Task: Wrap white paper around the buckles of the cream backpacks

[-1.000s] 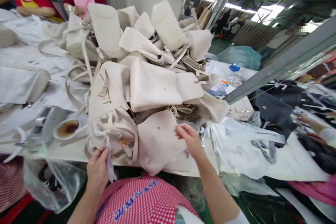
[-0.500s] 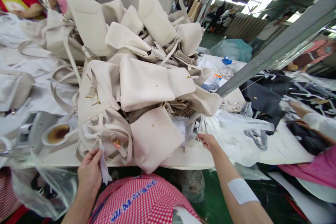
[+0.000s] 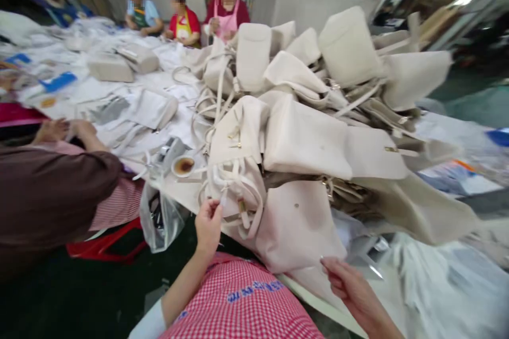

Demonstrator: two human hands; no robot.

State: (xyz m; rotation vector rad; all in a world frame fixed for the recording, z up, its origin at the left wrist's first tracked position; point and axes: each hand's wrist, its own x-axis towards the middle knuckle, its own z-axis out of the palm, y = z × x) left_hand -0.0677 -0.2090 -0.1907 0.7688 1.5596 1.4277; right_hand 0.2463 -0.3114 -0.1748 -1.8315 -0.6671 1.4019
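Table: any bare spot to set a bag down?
Barest: the white sheeting left of the bag pile, between the stained dish and the boxy bags. Crowded: the front edge, where the left hand pinches a white strip, and the plastic by the right hand.

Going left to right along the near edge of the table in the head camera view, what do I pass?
Co-worker's brown sleeve → clear plastic bag → left hand, pinching a white strip → cream bag flap → right hand.
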